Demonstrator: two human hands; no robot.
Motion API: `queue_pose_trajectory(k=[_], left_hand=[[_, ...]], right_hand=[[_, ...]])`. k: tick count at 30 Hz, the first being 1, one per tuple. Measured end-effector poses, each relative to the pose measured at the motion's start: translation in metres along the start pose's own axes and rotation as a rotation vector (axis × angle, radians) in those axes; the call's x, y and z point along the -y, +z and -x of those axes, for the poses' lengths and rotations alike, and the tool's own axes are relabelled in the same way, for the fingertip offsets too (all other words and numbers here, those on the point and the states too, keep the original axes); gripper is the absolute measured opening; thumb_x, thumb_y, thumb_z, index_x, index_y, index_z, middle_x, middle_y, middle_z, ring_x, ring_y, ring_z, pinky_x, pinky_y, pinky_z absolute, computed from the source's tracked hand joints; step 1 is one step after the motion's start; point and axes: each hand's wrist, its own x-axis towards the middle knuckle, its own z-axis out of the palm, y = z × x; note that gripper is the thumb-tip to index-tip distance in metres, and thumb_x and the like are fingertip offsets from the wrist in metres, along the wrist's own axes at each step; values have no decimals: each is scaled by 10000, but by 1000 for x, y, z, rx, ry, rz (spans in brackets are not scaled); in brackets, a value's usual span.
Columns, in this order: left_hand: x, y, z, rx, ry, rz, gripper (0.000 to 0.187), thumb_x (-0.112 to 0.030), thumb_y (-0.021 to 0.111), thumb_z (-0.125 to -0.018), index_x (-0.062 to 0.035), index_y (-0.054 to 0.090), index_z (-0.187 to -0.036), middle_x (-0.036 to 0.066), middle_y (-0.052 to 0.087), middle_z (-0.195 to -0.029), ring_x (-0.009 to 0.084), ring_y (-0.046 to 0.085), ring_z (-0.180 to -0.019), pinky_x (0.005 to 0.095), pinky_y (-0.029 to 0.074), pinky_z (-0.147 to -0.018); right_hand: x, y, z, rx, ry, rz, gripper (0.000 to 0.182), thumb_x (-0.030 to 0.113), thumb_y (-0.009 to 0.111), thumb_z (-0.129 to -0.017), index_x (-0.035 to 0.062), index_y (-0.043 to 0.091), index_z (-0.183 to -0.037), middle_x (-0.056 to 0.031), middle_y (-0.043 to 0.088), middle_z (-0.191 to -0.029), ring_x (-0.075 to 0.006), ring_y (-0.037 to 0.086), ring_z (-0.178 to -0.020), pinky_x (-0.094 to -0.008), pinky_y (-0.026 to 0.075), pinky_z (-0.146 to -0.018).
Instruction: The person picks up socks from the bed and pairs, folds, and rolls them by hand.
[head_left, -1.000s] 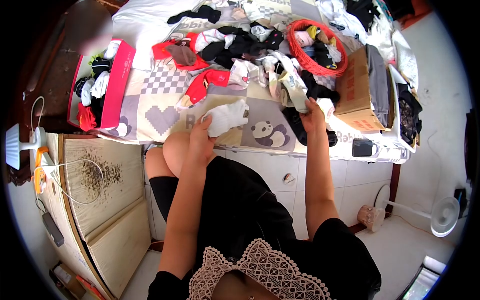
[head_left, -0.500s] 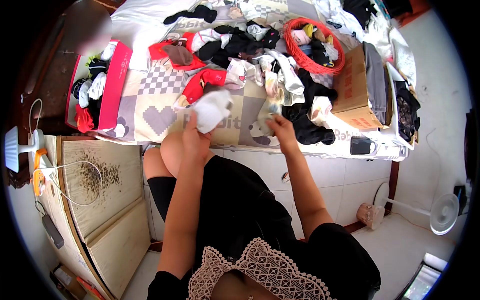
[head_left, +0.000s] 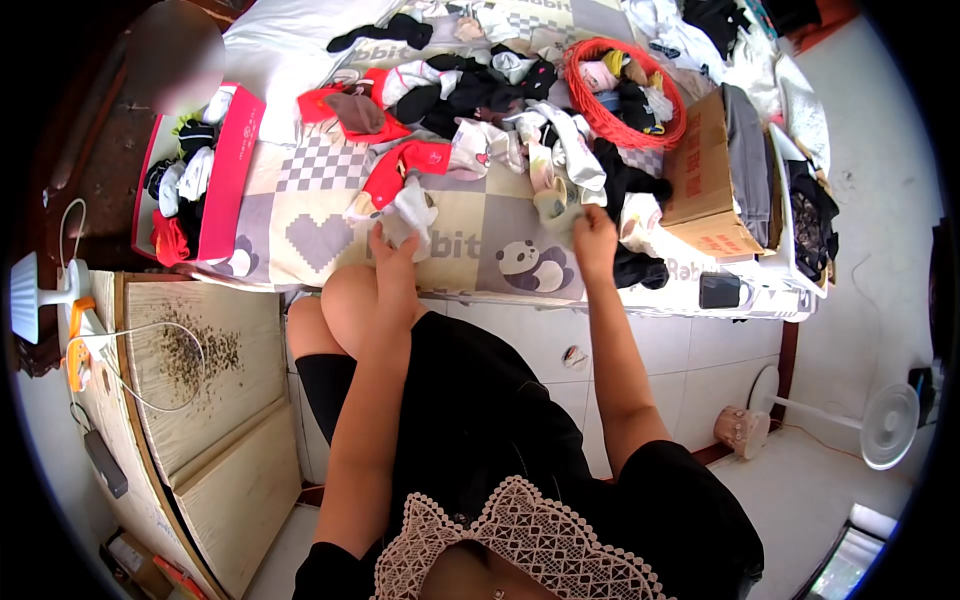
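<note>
My left hand (head_left: 397, 262) is closed on a white sock (head_left: 410, 218) at the bed's near edge, just below a red sock (head_left: 405, 165). Farther right, my right hand (head_left: 594, 238) pinches a pale sock (head_left: 556, 212) with its fingers closed, beside black socks (head_left: 622, 180). Beyond both hands, a loose heap of black, white and red socks (head_left: 470, 95) spreads over the patterned bed sheet (head_left: 318, 240).
A pink box (head_left: 233, 160) of rolled socks stands on the left. At the back right are a red basket (head_left: 675, 128) holding socks and a cardboard box (head_left: 700, 185) with grey cloth. A dark phone (head_left: 720, 291) lies near the bed's right front edge.
My left hand has lowered the white sock slightly onto the bed. My right hand has moved right and a little away with the pale sock, uncovering the printed panda.
</note>
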Motion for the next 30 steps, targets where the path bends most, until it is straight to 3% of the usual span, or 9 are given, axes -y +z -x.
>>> queue_pose_trajectory(k=[2,4,8,11,13,18,22,26,30], left_hand=[[5,1,2,-68,214,-173,652,-100,596,-815,-23,221,-1342,181,332,-1310,327,339,-1215,456,286,-1002],[2,6,6,-261,523,-885,687,-82,637,-754,-59,266,-1331,213,325,-1295,369,300,-1212,463,253,-1006],[-8,15,23,-321,694,-1004,604,-73,656,-710,-93,405,-1259,210,308,-1303,397,277,-1195,454,252,-993],[-9,6,20,-234,907,-1122,420,-116,627,-776,-62,504,-1174,173,404,-1246,295,370,-1158,385,324,-956],[-3,-1,12,293,226,-578,328,-126,613,-817,-42,536,-1126,106,516,-1121,202,471,-1043,331,400,-873],[-2,12,20,477,120,-500,406,-329,520,-892,-41,512,-1177,60,557,-1071,148,505,-984,293,427,-828],[-18,14,23,550,-37,-140,575,-493,430,-895,-51,441,-1263,68,541,-1142,187,488,-1085,319,391,-911],[-32,4,34,648,-124,174,567,-440,499,-879,-40,417,-1272,62,525,-1184,181,482,-1113,332,354,-963],[-21,1,29,438,-85,88,330,-189,542,-888,-20,502,-1168,62,596,-1060,157,574,-985,300,448,-868]], right_hand=[[15,-10,-15,-102,126,234,332,303,511,-768,41,617,-943,-153,654,-859,-332,625,-821,-383,478,-734],[14,-9,-27,-79,154,420,372,348,502,-763,50,622,-950,-160,653,-891,-330,621,-864,-395,470,-776],[-6,0,-48,23,225,685,439,417,487,-750,60,634,-958,-177,648,-945,-332,616,-918,-423,461,-831],[1,-4,-53,15,164,545,366,347,543,-731,49,658,-910,-180,654,-890,-334,630,-852,-406,484,-767],[4,-3,-47,-74,-73,349,238,231,618,-734,22,661,-841,-116,662,-728,-241,635,-665,-322,483,-628],[60,-9,6,306,55,-563,44,50,634,-791,21,632,-824,75,510,-635,0,402,-571,-178,327,-508],[88,8,47,543,24,-751,37,36,629,-803,29,633,-839,73,539,-673,2,420,-598,-163,323,-554],[99,38,60,584,87,-608,56,46,631,-805,22,637,-855,63,543,-669,6,418,-576,-158,316,-514],[107,53,54,565,34,-615,68,72,622,-824,19,637,-864,65,545,-683,7,421,-592,-154,317,-524]])
